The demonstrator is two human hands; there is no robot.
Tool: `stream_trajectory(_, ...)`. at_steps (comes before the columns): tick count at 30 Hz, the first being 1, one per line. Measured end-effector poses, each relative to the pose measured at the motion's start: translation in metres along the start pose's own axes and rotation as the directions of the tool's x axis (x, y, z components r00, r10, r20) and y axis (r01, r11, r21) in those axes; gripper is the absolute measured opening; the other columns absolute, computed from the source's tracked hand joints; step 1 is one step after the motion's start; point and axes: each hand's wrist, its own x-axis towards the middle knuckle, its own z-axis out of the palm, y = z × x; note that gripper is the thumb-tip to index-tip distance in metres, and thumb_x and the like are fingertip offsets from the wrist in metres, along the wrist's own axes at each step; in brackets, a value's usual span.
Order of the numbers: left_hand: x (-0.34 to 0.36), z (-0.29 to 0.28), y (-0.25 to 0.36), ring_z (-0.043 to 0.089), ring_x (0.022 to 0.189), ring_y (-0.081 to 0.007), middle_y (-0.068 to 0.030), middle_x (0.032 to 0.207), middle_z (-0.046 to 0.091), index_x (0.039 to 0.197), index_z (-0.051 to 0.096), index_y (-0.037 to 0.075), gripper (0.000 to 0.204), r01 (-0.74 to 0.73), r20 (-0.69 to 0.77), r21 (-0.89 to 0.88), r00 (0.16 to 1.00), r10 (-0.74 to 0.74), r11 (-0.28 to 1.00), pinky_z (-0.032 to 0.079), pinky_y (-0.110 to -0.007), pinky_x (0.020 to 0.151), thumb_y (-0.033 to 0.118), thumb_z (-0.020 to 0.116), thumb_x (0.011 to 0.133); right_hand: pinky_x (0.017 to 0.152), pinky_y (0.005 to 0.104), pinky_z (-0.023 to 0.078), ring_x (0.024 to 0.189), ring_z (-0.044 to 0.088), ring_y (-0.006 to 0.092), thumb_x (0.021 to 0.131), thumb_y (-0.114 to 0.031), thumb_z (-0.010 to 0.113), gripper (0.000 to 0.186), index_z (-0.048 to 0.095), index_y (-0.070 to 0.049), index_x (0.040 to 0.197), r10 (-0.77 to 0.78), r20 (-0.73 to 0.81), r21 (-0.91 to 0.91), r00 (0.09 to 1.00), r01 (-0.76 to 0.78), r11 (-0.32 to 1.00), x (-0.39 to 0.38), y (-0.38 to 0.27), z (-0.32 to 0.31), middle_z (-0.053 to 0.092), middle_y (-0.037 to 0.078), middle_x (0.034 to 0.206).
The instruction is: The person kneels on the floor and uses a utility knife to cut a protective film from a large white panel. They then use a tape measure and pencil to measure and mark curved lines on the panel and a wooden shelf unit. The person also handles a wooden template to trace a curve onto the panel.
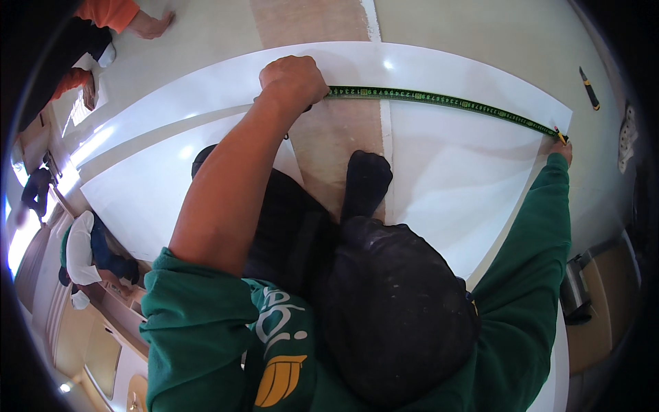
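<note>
A green tape measure (pixel 439 100) is stretched across a long white panel strip (pixel 467 72). My left hand (pixel 292 81) is a closed fist around its left end; the fist hides whatever case is there. At the panel's right end my right hand (pixel 561 152) is closed on a thin yellow-and-dark pencil-like tool (pixel 561 136), too small to name surely. The tape's far end reaches the fingers of that hand. Below the strip lie more white sheets (pixel 453 185), and my dark-socked foot (pixel 367 180) is between them.
A black-and-yellow utility knife (pixel 589 89) lies on the floor beyond the panel's right corner. At upper left, a person in orange sleeves (pixel 113 14) reaches to the floor. Another person in white (pixel 81 247) bends at the left. A brown box (pixel 604 295) stands at lower right.
</note>
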Motion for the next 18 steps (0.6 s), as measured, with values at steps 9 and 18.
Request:
stream_trajectory(9,0.005,0.0,-0.001,0.067,0.091,-0.0227,-0.0067,0.09,0.071,0.098,0.071,0.009,0.033,-0.004,0.027,-0.014,1.0,0.004,1.0,0.053,-0.037,0.079,0.036,0.065,0.08,0.08,0.0416,0.053,0.088,0.066,0.0326,0.086,-0.042,0.055,0.05,0.062,0.003,0.107,0.248,-0.433,0.371,0.867,-0.079,0.925,-0.107,-0.058,-0.087,0.066,0.021,0.106)
stream_trajectory(18,0.007,0.001,-0.001,0.067,0.093,-0.024,-0.0087,0.094,0.072,0.1,0.071,0.008,0.04,-0.007,0.029,-0.04,1.0,0.008,0.999,0.052,-0.037,0.081,0.043,0.068,0.08,0.066,0.029,0.053,0.069,0.062,0.0145,0.093,-0.011,0.058,0.023,0.057,0.002,0.112,-0.629,0.128,0.991,0.767,-0.118,0.058,-0.377,-0.284,-0.177,0.066,0.008,0.083)
